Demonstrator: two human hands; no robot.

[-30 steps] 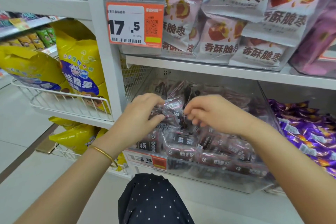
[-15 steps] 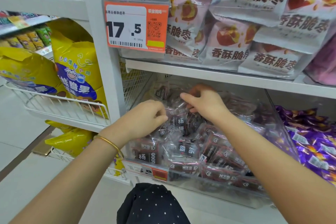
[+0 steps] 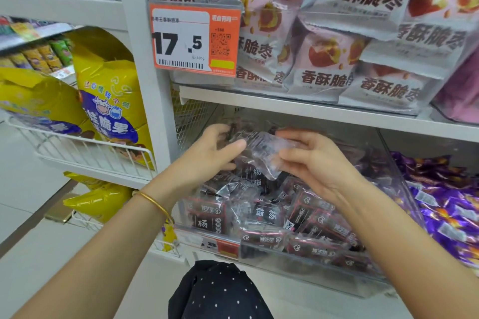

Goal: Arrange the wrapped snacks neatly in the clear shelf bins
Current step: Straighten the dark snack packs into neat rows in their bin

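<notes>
White store shelving (image 3: pixel 285 109) carries a clear bin (image 3: pixel 400 189) on its lower tier, heaped with dark wrapped snacks (image 3: pixel 261 215). Both forearms reach in, palms facing. Left hand (image 3: pixel 207 155) and right hand (image 3: pixel 316 160) each pinch one end of a single packet (image 3: pixel 261 150), raised above the heap.

Dark wrapped snacks (image 3: pixel 261 215) heaped in clear bin (image 3: pixel 324 277).
</notes>
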